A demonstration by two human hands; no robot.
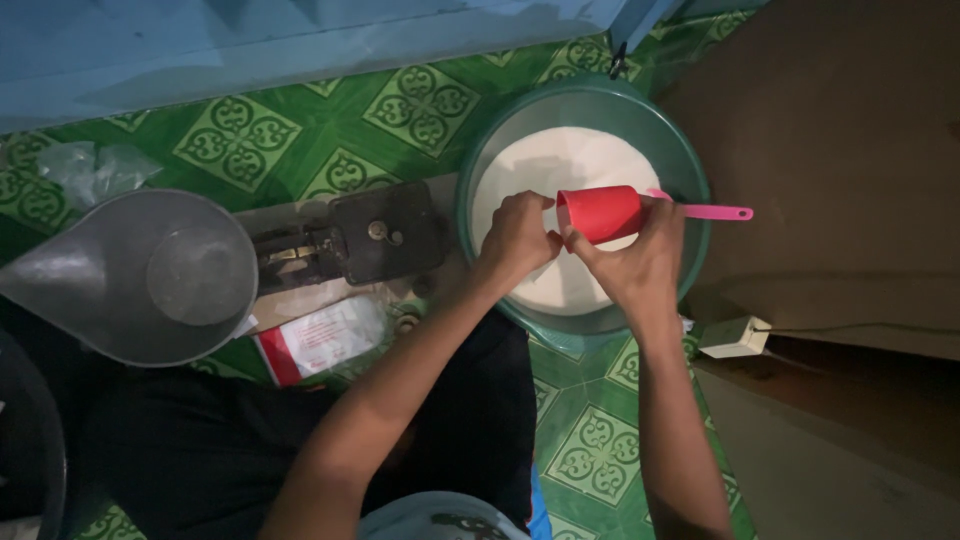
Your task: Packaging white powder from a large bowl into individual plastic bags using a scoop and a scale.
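Red cup [600, 213] sits over the white powder [560, 170] in the green basin [680, 150]; our right hand [640, 262] grips it, left hand [517, 238] pinches its rim. Nearby we note a scale [350, 240] with a grey pan [140, 275] and a packet [320, 340] on the floor [240, 140].

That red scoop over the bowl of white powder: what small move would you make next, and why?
Probably dip the red scoop down into the white powder. The right hand holds it just above the green bowl, the left hand touches its rim, and its mouth faces sideways, contents unseen.
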